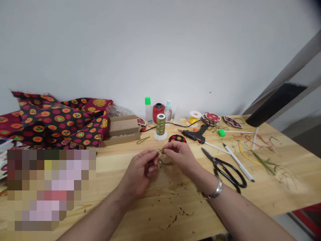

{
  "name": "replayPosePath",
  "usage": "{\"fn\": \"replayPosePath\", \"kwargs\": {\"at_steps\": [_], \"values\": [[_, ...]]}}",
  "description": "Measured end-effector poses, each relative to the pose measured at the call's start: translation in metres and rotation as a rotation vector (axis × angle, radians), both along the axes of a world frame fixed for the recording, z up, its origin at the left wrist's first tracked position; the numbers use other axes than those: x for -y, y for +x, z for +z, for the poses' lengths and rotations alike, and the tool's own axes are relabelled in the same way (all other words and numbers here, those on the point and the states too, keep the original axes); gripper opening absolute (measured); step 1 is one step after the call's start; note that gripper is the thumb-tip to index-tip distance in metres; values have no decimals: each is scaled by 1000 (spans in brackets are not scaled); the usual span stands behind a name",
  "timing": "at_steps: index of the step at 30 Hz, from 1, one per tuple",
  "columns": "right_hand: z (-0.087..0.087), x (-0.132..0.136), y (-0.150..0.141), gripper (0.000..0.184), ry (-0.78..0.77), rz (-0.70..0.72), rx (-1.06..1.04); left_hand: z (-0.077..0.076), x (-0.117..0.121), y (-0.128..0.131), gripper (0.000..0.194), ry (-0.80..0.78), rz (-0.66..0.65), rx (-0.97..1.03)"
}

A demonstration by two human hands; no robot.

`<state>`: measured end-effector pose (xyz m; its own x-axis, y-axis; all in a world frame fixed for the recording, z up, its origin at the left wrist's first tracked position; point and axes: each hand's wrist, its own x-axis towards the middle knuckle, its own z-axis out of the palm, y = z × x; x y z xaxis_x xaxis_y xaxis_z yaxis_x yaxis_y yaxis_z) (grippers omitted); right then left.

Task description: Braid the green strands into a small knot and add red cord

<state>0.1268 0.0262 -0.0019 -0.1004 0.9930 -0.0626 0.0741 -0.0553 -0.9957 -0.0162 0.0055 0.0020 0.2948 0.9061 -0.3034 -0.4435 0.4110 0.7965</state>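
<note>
My left hand (142, 167) and my right hand (180, 155) meet above the middle of the wooden table (110, 187), fingertips almost touching. Both pinch a thin olive cord (164, 163), and a loop of it hangs below the fingers. Whether it is knotted between the fingertips is too small to tell. Just beyond the hands stands a spool of olive thread (161, 124) on a white disc. A dark round piece of patterned fabric (177, 138) lies behind my right hand, which partly hides it. Black-handled scissors (225, 169) rest to the right of my right wrist.
Patterned cloth (60, 117) is heaped at the left beside a cardboard box (122, 129). A glue gun (195, 134), a yellow spool (194, 117), bottles (148, 110) and a white pen (238, 162) lie or stand beyond and right. Thread scraps (268, 164) litter the right side. A blurred patch covers the lower left.
</note>
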Motion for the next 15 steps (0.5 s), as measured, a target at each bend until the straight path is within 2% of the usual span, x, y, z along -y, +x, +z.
{"fn": "replayPosePath", "kwargs": {"at_steps": [7,15], "values": [[3,3,-1,11,-53,52,-179,-5,-1,1,24,-71,-4,-120],[2,3,0,3,38,48,-264,-4,0,1,20,-47,95,-170]]}}
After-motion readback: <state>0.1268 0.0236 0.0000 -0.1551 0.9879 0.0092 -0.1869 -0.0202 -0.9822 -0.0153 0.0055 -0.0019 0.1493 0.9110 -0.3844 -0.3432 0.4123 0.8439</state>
